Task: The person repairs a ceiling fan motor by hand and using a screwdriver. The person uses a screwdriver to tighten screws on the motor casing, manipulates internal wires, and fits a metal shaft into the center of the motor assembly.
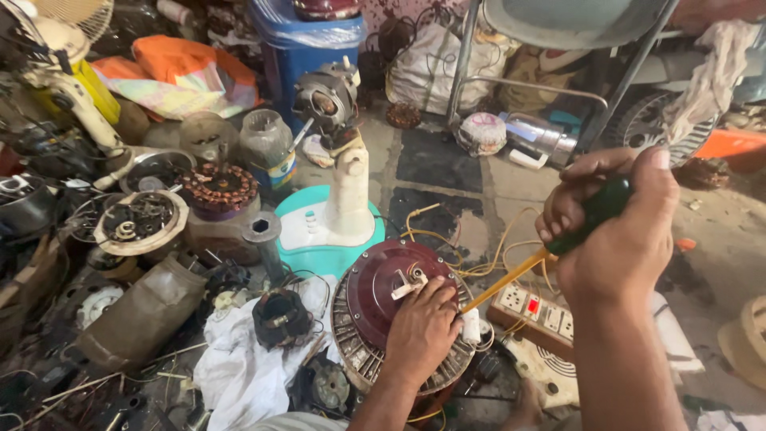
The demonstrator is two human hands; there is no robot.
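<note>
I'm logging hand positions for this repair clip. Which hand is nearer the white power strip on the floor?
Right. The right hand, gripping a screwdriver, hovers just above the power strip. The left hand rests on the maroon fan motor, off to the strip's left.

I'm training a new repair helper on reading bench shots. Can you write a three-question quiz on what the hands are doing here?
1. True or false: the left hand rests on the maroon fan motor housing.
2. Which does the right hand hold? A) pliers B) a screwdriver with a green handle and a yellow shaft C) a hammer
3. Fill in: on the floor right of the motor lies a white ____ with a red switch.

Key: 1 true; 2 B; 3 power strip
</note>
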